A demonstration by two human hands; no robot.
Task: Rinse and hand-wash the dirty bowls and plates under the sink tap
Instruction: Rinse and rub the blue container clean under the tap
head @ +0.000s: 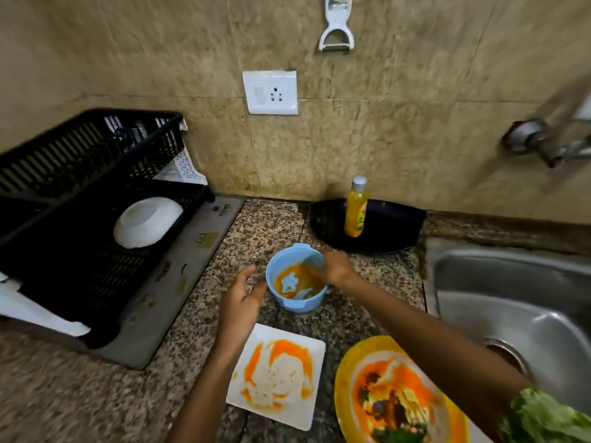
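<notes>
Plates sit nearest me on the speckled granite counter (96, 394): a yellow plate (348, 378) and a white square plate (278, 378), both orange-smeared. Beyond, my right hand (335, 268) grips the blue bowl (295, 278)'s rim; my left hand (241, 298) hovers spread beside it. Steel sink (511, 282) right, tiled wall (383, 123) behind.
</notes>
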